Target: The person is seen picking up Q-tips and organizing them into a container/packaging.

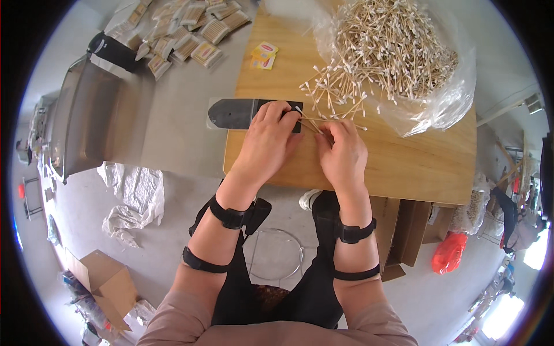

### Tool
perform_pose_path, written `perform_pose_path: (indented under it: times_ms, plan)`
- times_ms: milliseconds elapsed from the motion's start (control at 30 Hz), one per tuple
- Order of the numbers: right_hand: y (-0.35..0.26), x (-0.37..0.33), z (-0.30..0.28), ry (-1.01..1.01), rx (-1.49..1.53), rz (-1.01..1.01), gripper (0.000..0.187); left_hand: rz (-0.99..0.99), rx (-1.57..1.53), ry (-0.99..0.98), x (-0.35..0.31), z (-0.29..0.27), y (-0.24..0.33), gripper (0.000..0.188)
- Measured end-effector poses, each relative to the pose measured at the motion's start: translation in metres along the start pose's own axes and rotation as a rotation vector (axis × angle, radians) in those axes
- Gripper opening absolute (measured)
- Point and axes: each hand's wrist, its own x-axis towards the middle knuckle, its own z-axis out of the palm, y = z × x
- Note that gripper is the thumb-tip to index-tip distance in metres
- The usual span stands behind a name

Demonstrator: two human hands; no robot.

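Note:
My left hand lies over the right part of a flat black plate with a rounded left end, its fingers curled closed. Clear film shows around the plate's left end. A few cotton swabs stretch from the left fingertips across to my right hand. The right thumb and fingers are pinched on these swabs, just beyond the plate's right end. How many swabs each hand grips is hidden. Just behind the hands, loose swabs spill from a big heap of cotton swabs on a clear plastic sheet.
Yellow-and-white cards lie on the wooden board. Several packed swab bags cover the far left of the grey table. A metal bin stands left. Below are a stool, cardboard boxes and a red bag.

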Motion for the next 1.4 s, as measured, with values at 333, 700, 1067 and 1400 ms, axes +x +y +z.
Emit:
perform_pose_path:
  times_ms: [333, 700, 1067, 1400]
  plan:
    - [-0.002, -0.001, -0.003, 0.028, 0.031, -0.105, 0.010, 0.091, -0.094, 0.121, 0.002, 0.004, -0.006, 0.020]
    - [-0.003, 0.002, -0.002, 0.081, 0.217, -0.067, 0.012, -0.010, -0.119, 0.130, 0.001, -0.003, -0.010, 0.008]
    - [0.003, 0.003, 0.005, 0.078, 0.103, -0.161, 0.013, -0.019, -0.111, 0.167, 0.002, 0.004, -0.011, 0.010]
    - [0.012, 0.007, -0.016, 0.130, -0.035, -0.066, 0.012, -0.012, -0.127, 0.148, 0.001, 0.001, -0.012, 0.009]
